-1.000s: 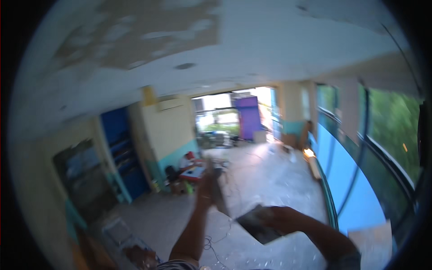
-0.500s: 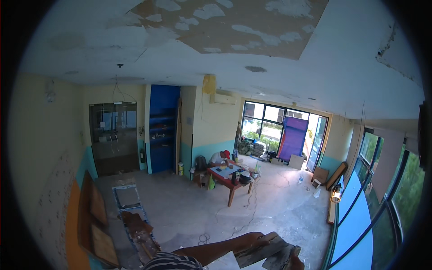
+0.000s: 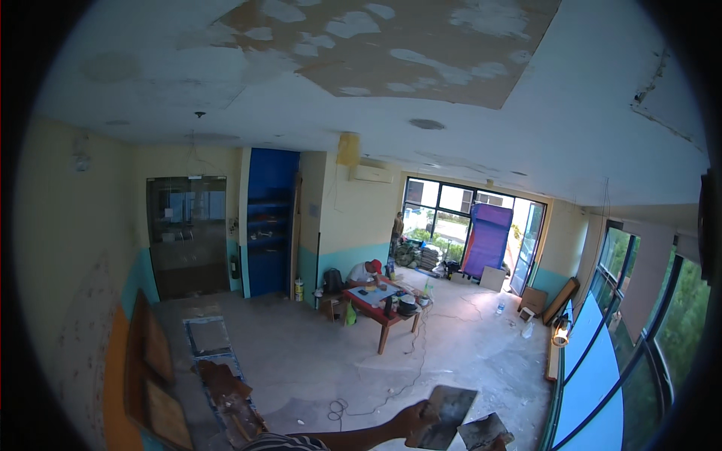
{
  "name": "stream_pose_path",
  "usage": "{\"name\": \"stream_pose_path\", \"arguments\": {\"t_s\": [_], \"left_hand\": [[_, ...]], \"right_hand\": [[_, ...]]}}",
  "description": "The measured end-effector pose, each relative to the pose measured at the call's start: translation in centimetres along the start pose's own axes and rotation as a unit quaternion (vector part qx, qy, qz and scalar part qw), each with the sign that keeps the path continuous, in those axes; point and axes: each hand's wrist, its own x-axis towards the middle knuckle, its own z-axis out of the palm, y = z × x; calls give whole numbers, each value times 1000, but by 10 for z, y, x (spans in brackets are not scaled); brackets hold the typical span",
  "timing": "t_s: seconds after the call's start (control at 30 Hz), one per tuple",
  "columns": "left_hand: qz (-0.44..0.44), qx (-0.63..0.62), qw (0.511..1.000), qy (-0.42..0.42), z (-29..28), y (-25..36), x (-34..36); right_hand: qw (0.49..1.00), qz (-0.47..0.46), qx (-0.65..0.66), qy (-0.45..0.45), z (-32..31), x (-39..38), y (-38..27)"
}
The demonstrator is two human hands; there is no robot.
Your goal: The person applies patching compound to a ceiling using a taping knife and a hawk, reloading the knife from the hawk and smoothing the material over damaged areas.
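From the lower edge my left arm, in a striped sleeve, reaches right. My left hand (image 3: 412, 422) is closed on the near edge of a wide putty blade (image 3: 450, 413), a flat grey metal sheet with smears, tilted upward. Just right of it and lower is a second grey putty blade (image 3: 481, 431), smaller in view, with a gap between the two. My right hand (image 3: 502, 443) shows only in part at the lower edge, its fingers at the second blade's right side. Overhead, the ceiling bears a brown board (image 3: 421, 56) with white filler patches.
A person in a red cap (image 3: 372, 267) sits at a red table (image 3: 385, 316) farther off. A cord (image 3: 361, 412) trails over the floor. A paint-stained ladder-like frame (image 3: 188, 338) and wooden panels (image 3: 154, 376) stand left; a lit lamp (image 3: 560, 332) is right.
The blades overlapped before; now they are apart. The left one has turned up more upright, and my left hand has moved slightly left and down. The view has tilted a little upward.
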Motion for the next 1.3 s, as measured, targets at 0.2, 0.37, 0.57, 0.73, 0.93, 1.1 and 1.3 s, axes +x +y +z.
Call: {"name": "stream_pose_path", "arguments": {"t_s": [0.2,0.37,0.57,0.73,0.93,1.1,1.3], "left_hand": [[192,208,959,17,-112,64,-1],[296,309,825,369,-293,239,-40],[364,547,482,579,-436,457,-128],[322,702,308,556,-459,572,-172],[216,769,254,545,-442,630,-168],[224,726,212,615,-422,638,-156],[216,747,124,617,-413,649,-168]], "right_hand": [[537,529,654,65,-15,55,-31],[463,591,660,34,-31,93,-64],[434,583,686,-24,20,86,-71],[409,551,725,-59,23,106,-98],[481,513,701,-113,23,110,-121],[440,471,755,-122,50,89,-110],[386,548,734,-111,14,99,-113]]}}
